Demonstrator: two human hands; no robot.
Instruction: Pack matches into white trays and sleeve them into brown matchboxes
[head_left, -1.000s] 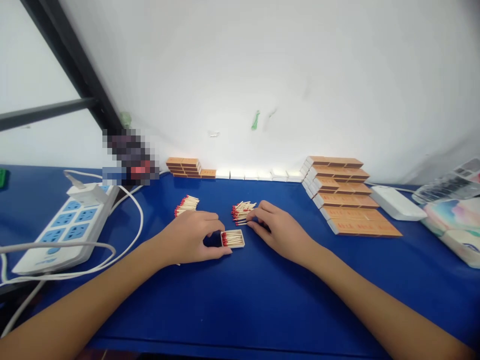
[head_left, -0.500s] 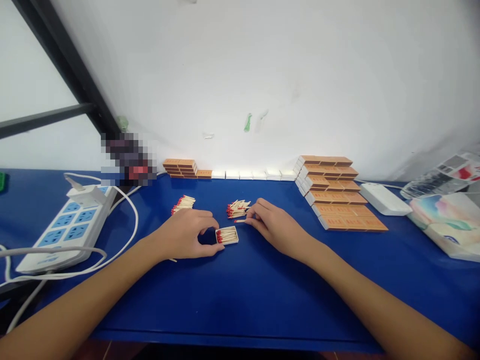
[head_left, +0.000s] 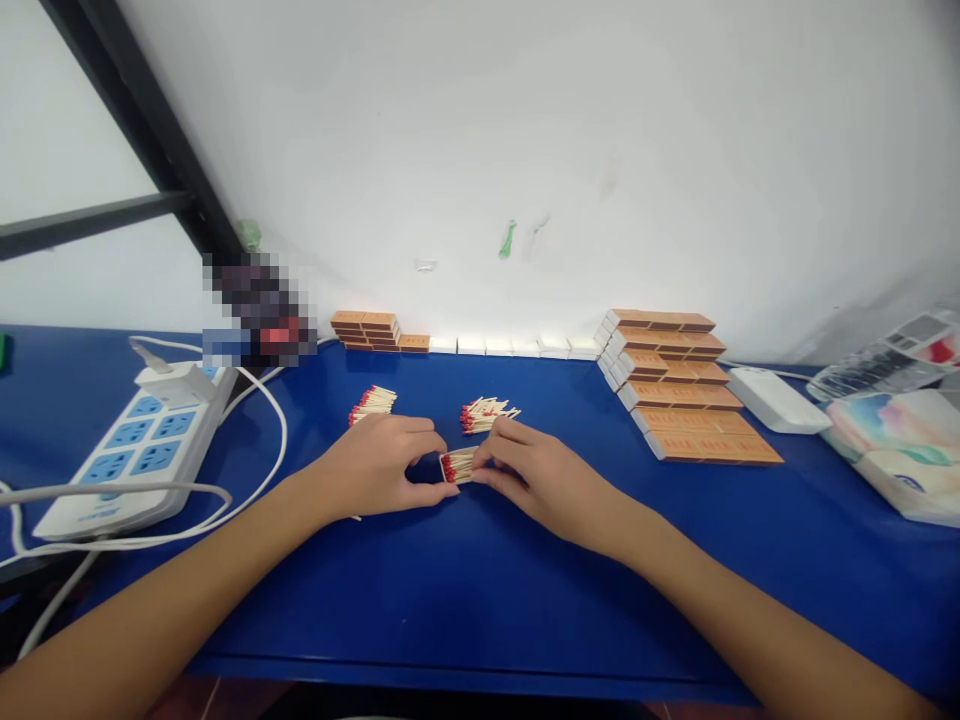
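A small white matchbox tray [head_left: 457,465] full of red-tipped matches lies on the blue table [head_left: 480,600]. My left hand [head_left: 375,468] pinches its left end between thumb and fingers. My right hand [head_left: 529,475] has its fingers curled over the tray's right end, touching the matches. Just behind my hands lie two loose piles of matches, one [head_left: 489,413] by my right fingers and one [head_left: 371,403] beyond my left hand.
Stacks of orange matchbox sleeves [head_left: 679,385] stand at the right, a smaller stack [head_left: 375,332] and a row of white trays [head_left: 517,347] along the wall. A power strip [head_left: 131,450] with cables lies left. A white box [head_left: 772,400] and tissue packs [head_left: 907,445] sit at the far right.
My right hand has moved from the loose match pile to the tray and now covers its right end. My left hand has stayed on the tray.
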